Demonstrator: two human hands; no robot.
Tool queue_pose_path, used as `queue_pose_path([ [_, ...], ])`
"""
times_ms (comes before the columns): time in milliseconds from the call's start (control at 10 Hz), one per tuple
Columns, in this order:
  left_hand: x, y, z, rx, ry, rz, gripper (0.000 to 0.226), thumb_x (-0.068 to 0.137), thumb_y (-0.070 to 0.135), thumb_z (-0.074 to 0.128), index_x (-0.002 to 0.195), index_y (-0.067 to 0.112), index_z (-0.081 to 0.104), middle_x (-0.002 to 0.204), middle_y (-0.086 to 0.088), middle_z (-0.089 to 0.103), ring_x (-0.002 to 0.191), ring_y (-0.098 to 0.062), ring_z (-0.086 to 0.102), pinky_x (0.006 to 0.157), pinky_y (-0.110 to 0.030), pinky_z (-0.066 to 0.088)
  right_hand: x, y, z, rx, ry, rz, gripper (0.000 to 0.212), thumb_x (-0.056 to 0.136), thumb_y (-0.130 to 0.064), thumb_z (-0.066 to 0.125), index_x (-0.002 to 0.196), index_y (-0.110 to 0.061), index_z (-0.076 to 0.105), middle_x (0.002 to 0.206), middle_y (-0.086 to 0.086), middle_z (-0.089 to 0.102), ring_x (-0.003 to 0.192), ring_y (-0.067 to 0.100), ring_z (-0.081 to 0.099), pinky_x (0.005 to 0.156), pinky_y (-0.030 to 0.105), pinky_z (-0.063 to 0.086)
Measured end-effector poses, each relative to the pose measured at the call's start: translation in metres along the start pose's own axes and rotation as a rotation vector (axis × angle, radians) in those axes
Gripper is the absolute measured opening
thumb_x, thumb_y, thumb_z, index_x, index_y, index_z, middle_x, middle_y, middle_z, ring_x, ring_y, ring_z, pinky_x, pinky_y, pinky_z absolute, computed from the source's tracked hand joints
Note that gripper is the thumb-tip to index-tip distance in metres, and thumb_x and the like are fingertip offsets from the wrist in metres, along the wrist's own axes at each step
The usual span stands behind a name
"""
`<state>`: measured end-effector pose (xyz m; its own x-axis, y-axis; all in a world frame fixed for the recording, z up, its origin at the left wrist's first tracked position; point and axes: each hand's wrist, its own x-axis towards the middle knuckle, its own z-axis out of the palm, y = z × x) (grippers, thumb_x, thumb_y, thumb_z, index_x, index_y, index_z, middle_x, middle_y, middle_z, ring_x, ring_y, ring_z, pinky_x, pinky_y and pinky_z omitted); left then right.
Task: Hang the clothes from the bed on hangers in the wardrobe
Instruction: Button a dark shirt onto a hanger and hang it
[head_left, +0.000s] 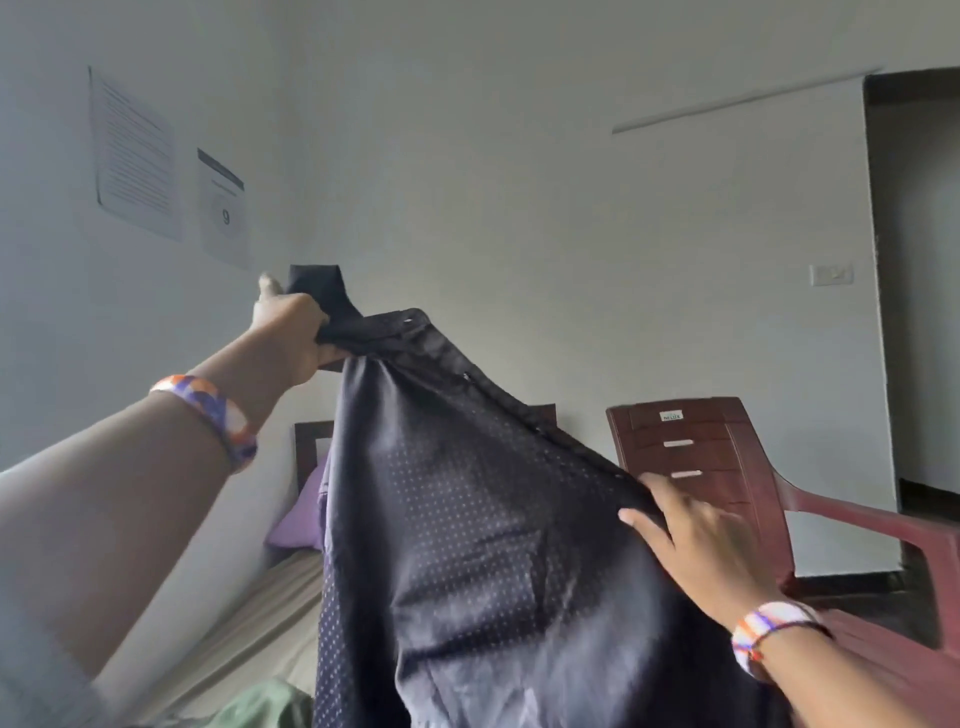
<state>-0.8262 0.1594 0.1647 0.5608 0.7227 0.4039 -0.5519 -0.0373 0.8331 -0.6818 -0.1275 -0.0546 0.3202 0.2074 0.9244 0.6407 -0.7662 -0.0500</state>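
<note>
A dark navy shirt with small pale dots hangs in the air in front of me, filling the lower middle of the view. My left hand is raised high at the left and grips the shirt by its collar end. My right hand is lower at the right, fingers spread against the buttoned edge of the fabric, pinching it with the thumb. Both wrists carry orange, purple and white bands. The bed lies below at the left, mostly hidden by the shirt. No hanger or wardrobe is in view.
A purple pillow rests at the head of the bed, and a green garment lies at the bottom edge. A maroon plastic chair stands at the right. Two paper sheets hang on the left wall. A dark doorway opens far right.
</note>
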Motion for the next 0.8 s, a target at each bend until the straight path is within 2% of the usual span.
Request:
queue_pose_path([
  [100,-0.004,-0.017,-0.024,0.134,0.026,-0.034,0.061,0.091,-0.014,0.031,0.143,0.017,0.032,0.088,-0.003,0.046,0.082,-0.023,0.053,0.043,-0.03,0.055,-0.053,0.02,0.007,-0.268,-0.446,0.148,0.037,0.079,-0.035,0.069,0.114,-0.025,0.059,0.075,-0.002,0.07,0.069,0.02,0.07,0.052,0.033,0.053],
  [200,-0.023,-0.041,-0.041,0.251,0.054,-0.09,0.045,0.095,-0.012,0.032,0.139,-0.008,0.031,0.125,-0.026,0.048,0.084,-0.029,0.054,0.067,-0.006,0.051,-0.104,0.037,0.02,-0.202,-0.605,0.476,0.031,0.087,-0.027,0.056,0.117,-0.032,0.058,0.102,-0.007,0.066,0.099,0.019,0.065,0.075,0.032,0.052],
  [300,-0.038,-0.074,-0.063,0.191,0.164,-0.199,0.041,0.101,0.008,0.031,0.137,-0.013,0.031,0.144,-0.026,0.035,0.13,-0.03,0.038,0.062,-0.003,0.042,-0.11,0.041,0.028,-0.023,-0.46,0.761,0.031,0.081,-0.009,0.057,0.107,-0.024,0.066,0.104,0.008,0.063,0.098,0.032,0.062,0.072,0.036,0.05],
  [400,0.01,-0.169,-0.152,0.538,0.255,-0.192,0.061,0.095,0.054,0.025,0.134,0.014,0.05,0.138,-0.001,0.051,0.133,-0.011,0.036,0.1,-0.009,0.025,-0.097,0.041,0.029,0.067,-0.274,0.801,0.036,0.078,0.002,0.055,0.107,-0.019,0.064,0.11,0.013,0.056,0.098,0.038,0.057,0.071,0.037,0.043],
  [500,-0.041,-0.207,-0.185,0.358,0.101,-0.431,0.042,0.099,0.036,0.032,0.128,0.011,0.05,0.129,-0.013,0.054,0.117,-0.022,0.049,0.081,-0.01,0.042,-0.101,0.049,0.038,0.019,-0.782,0.668,0.066,0.084,-0.007,0.061,0.143,-0.014,0.032,0.135,0.023,0.04,0.123,0.04,0.044,0.093,0.038,0.039],
  [600,-0.129,-0.253,-0.203,0.198,0.168,-0.788,0.02,0.098,0.035,0.039,0.101,0.019,0.051,0.106,-0.012,0.057,0.089,-0.025,0.051,0.079,-0.028,0.045,-0.14,0.045,0.044,-0.208,-1.326,0.632,0.12,0.079,-0.032,0.071,0.143,-0.017,-0.029,0.15,0.027,0.014,0.137,0.038,0.028,0.109,0.046,0.03],
  [700,-0.172,-0.28,-0.222,0.565,0.361,-0.756,0.041,0.09,0.031,0.056,0.123,0.007,0.05,0.137,-0.02,0.044,0.117,-0.032,0.048,0.088,-0.037,0.048,-0.179,0.019,0.044,-0.103,-1.247,0.546,0.118,0.08,-0.032,0.07,0.143,-0.021,-0.029,0.147,0.023,0.024,0.132,0.038,0.036,0.106,0.045,0.035],
  [800,-0.206,-0.29,-0.218,1.099,0.385,-0.534,0.085,0.082,0.033,0.068,0.142,-0.004,0.019,0.143,-0.029,0.027,0.131,-0.042,0.03,0.107,-0.045,0.027,-0.222,-0.023,0.044,-0.007,-1.053,0.413,0.086,0.086,-0.032,0.062,0.149,-0.018,0.005,0.14,0.014,0.038,0.127,0.034,0.042,0.098,0.041,0.04],
])
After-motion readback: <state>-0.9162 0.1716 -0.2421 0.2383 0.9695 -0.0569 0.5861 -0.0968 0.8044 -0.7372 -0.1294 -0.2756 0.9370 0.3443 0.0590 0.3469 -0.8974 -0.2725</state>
